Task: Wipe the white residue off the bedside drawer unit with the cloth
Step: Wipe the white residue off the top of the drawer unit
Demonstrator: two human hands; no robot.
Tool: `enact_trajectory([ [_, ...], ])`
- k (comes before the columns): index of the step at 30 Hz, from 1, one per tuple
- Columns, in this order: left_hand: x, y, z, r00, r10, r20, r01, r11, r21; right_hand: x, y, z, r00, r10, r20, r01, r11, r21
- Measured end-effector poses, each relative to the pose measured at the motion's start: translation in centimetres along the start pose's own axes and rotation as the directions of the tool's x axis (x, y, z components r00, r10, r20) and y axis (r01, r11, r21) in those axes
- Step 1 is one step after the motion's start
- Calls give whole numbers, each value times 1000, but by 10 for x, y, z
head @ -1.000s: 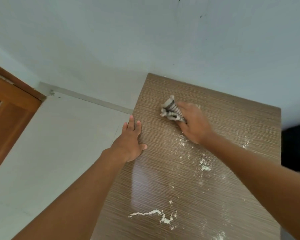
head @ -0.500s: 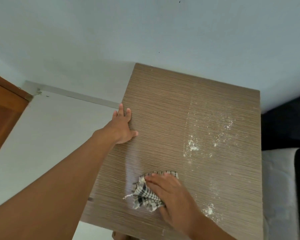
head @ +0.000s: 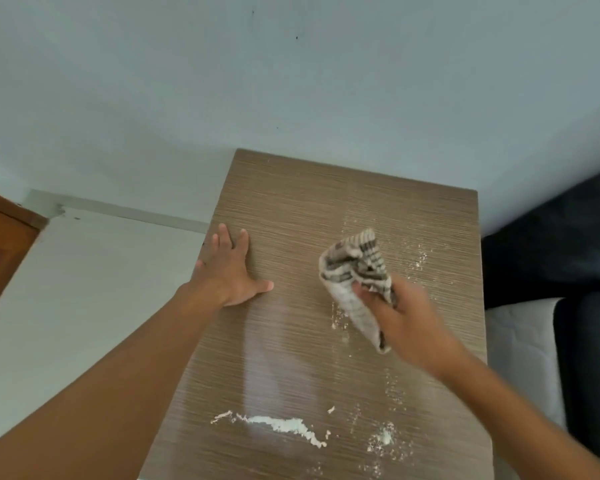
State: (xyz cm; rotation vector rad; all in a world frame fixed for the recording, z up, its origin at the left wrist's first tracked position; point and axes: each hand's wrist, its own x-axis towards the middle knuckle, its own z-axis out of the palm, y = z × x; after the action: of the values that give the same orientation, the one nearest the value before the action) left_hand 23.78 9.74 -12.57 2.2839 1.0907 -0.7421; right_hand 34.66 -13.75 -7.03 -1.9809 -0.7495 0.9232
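Bedside drawer unit point(head: 291, 209), seen from above, with its wood-grain top filling the middle of the view. The cloth point(head: 355, 271) (checked, bunched into a loose wad) lay just toward 12 o'clock of the top's centre. The right hand point(head: 409, 323) pinched its near end between curled fingers and thumb. Motion blur hid whether the wad touched the surface or hung just above it. The left hand point(head: 231, 271) was spread flat, fingers straight, and pressed on the top's edge at 10 o'clock, apparently steadying the unit.

White residue point(head: 284, 426) remained in three places. A thick ridge ran along the near edge at 7 o'clock, a powdery cluster point(head: 381, 439) sat at 5 o'clock, and fine speckles point(head: 421, 261) were scattered at 2 o'clock, just beside the cloth. The band from 9 to 12 o'clock looked clean and glossy.

Judged from this, the wiping was partly done. The left portion appeared finished, while the right strip and the near edge were yet to be cleared, the ridge being the heaviest deposit left.
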Motion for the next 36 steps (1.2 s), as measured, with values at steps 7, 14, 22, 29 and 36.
enact_trajectory([
  [7,9,33,1,998,-9,60,13,998,-62,103,2,-83,973,-200,-112,113,842,-528],
  [14,9,34,0,997,-22,79,29,996,-81,191,16,-85,927,-373,34,236,510,-827],
  [22,9,34,-2,994,-31,106,38,997,-66,181,73,-37,930,-351,-109,201,734,-648],
  [29,10,36,-6,992,-28,121,35,998,-60,88,71,19,933,-358,37,318,771,-552],
  [36,11,34,-5,994,-25,106,28,999,-24,-22,71,74,895,-357,268,446,693,-566],
])
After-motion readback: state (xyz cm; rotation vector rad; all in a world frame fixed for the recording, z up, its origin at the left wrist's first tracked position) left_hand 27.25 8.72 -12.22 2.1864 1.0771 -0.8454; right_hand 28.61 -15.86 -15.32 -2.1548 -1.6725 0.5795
